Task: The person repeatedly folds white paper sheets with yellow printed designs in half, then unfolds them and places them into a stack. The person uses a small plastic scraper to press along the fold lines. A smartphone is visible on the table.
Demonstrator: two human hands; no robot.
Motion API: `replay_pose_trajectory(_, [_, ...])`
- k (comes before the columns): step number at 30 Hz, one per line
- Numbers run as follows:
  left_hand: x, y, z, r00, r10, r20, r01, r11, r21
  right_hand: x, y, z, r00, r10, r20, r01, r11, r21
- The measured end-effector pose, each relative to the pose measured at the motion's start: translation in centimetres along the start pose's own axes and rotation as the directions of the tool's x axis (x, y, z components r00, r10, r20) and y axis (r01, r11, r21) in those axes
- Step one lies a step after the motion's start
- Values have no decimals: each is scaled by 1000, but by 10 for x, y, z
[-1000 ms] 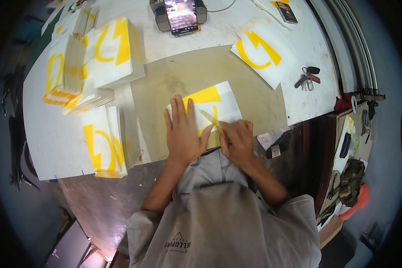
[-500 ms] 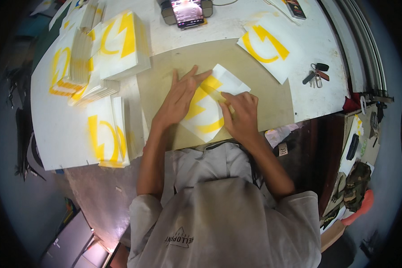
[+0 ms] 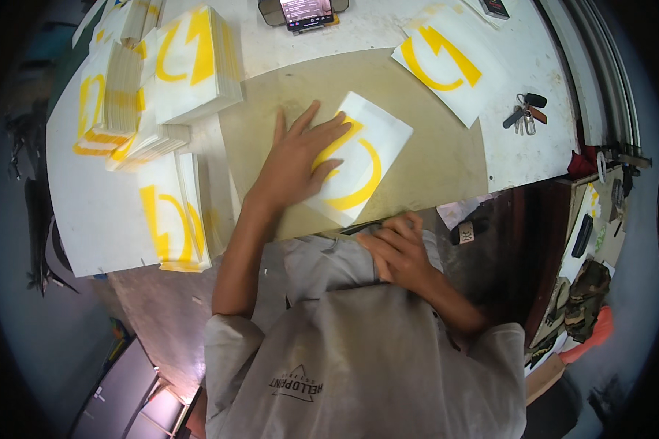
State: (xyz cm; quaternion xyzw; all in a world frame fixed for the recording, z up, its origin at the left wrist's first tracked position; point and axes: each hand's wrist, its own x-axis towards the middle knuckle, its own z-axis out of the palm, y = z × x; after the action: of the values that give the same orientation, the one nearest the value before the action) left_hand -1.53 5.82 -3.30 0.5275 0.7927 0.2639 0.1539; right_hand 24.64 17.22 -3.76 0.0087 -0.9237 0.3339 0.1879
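Note:
A white sheet (image 3: 392, 132) with a yellow ring-and-bolt design lies tilted on the tan mat (image 3: 432, 161). Across its left part rests my left hand (image 3: 296, 157), fingers spread and palm down, covering some of the yellow. My right hand (image 3: 399, 252) is off the sheet, just past the table's front edge above my lap. Its fingers are curled and pressed together. A thin, pale yellowish strip (image 3: 338, 235) shows beside these fingertips, but what they pinch is too small to make out.
At the left stand thick stacks of yellow-marked white sheets (image 3: 190, 95), with a smaller pile (image 3: 170, 212) nearer me. Another marked sheet (image 3: 447, 69) lies at the far right, close to some keys (image 3: 527, 113). A propped phone (image 3: 307, 14) stands at the back.
My right hand has left the sheet and moved down past the table's edge. My left hand stays on the sheet. The yellow ring there now shows as one clean curve.

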Motion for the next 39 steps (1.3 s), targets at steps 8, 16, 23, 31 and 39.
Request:
replay_pose_trajectory(8, [-50,32,25,975,-44,-218,75,988,136,-13,5,-12,996,-5,84,18,987,-163])
replay_pose_trajectory(16, [-53,21,18,995,-23,-98,35,991,126,41,25,-10,998,14,61,-8,995,-101])
replay_pose_trajectory(23, [-62,17,-1,998,-10,68,4,996,84,19,40,-8,978,182,-100,-195,971,-142])
replay_pose_trajectory(31, [-61,20,13,993,-96,-67,107,978,180,-12,-3,17,879,363,-309,-424,892,-157])
replay_pose_trajectory(39, [-62,31,21,983,-30,-182,65,979,193,-14,36,-17,856,418,-305,-498,826,-264])
